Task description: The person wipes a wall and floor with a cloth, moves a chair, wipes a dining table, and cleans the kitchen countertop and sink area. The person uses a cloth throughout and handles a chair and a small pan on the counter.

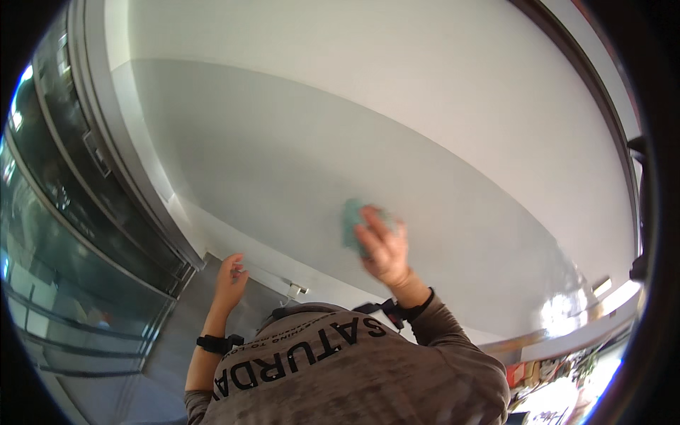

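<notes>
With its fingers spread, my right hand (383,248) presses a pale green cloth (350,220) against the smooth grey lower part of the wall (255,143). The cloth shows past my fingertips on the left side, and motion blurs it a little. My left hand (232,276) hangs in the air at the left, near the foot of the wall, its fingers loosely bent and apart. Nothing shows in it. Dark straps circle both of my forearms.
Glass sliding door panels (64,207) with metal frames stand at the left. A white strip (255,247) runs between wall and grey floor (175,340), with a small fitting (296,290) beside it. The upper wall (425,79) is white. Assorted items (547,377) lie at the lower right.
</notes>
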Motion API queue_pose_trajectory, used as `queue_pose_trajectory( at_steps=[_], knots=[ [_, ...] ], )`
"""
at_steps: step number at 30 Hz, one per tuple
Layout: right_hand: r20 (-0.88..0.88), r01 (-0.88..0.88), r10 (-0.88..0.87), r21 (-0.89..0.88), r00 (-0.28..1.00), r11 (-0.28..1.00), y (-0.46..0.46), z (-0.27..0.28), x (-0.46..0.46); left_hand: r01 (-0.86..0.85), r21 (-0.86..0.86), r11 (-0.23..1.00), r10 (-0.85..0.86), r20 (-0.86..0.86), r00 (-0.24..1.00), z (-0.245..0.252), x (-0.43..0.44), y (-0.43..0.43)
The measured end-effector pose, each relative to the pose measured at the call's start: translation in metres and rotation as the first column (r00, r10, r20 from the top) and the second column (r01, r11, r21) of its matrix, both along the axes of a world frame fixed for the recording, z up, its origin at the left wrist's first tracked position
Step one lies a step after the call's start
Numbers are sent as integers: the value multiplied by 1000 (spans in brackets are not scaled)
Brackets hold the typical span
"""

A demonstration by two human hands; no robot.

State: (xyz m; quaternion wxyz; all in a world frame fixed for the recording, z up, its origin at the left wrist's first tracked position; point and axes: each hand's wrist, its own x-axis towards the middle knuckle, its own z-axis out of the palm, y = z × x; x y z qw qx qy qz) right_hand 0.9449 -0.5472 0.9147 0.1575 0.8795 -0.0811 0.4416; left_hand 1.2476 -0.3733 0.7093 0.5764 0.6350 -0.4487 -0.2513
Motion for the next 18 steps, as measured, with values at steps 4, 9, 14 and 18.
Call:
queue_pose_trajectory(
  at_steps=[4,9,14,18],
  knots=[
    [418,370,-251,-233,873,899,-22,34,-63,22,-23,999,-23,-38,999,-9,20,-9],
    [643,594,-464,16,610,804,-29,33,-87,85,22,996,-86,35,996,-4,38,-10],
    [347,518,-506,65,789,853,-30,11,-35,120,105,987,-129,85,988,12,33,-14],
    [32,421,-422,-185,906,888,-30,5,14,202,128,971,-211,62,976,24,29,-37]
  ],
)
